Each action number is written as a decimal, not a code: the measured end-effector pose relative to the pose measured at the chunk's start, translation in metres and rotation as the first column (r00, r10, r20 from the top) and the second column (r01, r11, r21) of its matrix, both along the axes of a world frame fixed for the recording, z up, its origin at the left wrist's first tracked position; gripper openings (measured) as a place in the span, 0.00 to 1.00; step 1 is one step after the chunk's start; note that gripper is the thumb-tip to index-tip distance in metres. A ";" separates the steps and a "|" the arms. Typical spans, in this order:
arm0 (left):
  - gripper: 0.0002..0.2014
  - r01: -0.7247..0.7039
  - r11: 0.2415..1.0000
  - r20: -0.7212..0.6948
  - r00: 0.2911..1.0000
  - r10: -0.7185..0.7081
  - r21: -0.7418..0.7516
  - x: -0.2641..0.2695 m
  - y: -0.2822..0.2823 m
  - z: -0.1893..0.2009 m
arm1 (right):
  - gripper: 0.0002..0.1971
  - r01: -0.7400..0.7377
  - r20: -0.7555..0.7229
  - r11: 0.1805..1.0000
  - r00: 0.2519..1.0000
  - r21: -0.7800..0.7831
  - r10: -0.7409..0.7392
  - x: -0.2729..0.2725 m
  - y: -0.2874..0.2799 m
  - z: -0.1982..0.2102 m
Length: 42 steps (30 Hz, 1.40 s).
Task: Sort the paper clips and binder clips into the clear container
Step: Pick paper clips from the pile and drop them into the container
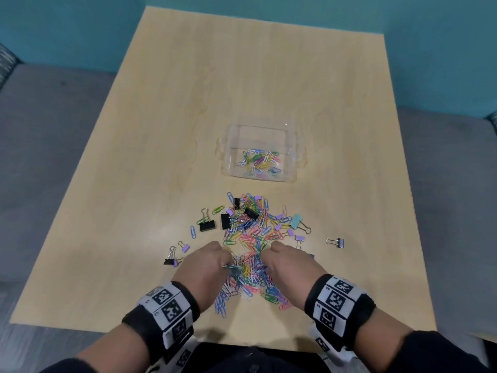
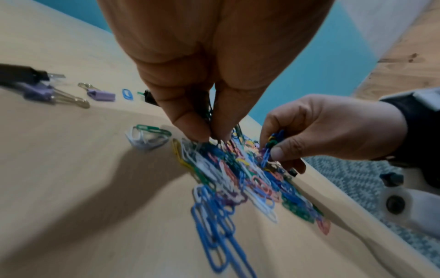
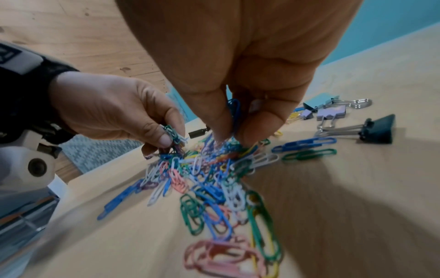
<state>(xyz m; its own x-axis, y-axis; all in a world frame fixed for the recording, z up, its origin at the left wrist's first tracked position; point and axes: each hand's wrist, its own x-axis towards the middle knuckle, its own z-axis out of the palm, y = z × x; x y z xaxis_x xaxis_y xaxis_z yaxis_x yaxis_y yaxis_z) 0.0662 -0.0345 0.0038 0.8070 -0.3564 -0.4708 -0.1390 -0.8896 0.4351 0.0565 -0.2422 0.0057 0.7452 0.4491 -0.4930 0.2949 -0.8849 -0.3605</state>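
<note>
Coated wire: paper clips (image 1: 248,267) heaped near, light, slippery, tangling; pinch small bunches.
Left hand (image 1: 205,267): fingertips pinching clips.
Right hand (image 1: 287,265): likewise.
Clear container (image 1: 291,154): far, partly filled.
Binder clips (image 1: 207,226): scattered, stiff; grip bodies.

At centre, the right hand (image 3: 240,79) pinched blue paper clips (image 3: 234,111) over the pile (image 3: 209,173); at nine o'clock the left hand (image 3: 112,107) pinched more.

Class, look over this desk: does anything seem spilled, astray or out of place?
Yes: the clear container holds only a few paper clips, while most clips lie loose on the table, and one binder clip sits apart, right of the heap.
</note>
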 end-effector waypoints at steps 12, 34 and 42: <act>0.02 -0.424 0.810 -0.340 0.892 0.297 -0.405 0.103 -0.002 0.054 | 0.03 0.317 -0.134 0.894 0.948 0.316 -0.288 0.098 -0.023 0.056; 0.28 0.149 0.986 0.159 0.978 -0.135 -0.079 -0.006 0.036 0.014 | 0.16 0.106 0.067 0.993 0.992 0.049 -0.109 -0.022 -0.041 0.017; 0.50 0.261 0.950 0.291 0.908 -0.302 0.173 -0.066 0.030 -0.018 | 0.51 0.050 0.135 0.991 0.990 -0.122 -0.034 -0.088 -0.027 -0.010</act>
<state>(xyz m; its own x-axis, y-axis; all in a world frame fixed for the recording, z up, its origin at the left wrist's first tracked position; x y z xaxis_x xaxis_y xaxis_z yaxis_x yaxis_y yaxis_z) -0.0002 -0.0042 -0.0143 0.7945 -0.5443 -0.2695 -0.5013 -0.8382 0.2148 -0.0320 -0.2695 -0.0047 0.8245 0.3574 -0.4387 0.2944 -0.9330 -0.2069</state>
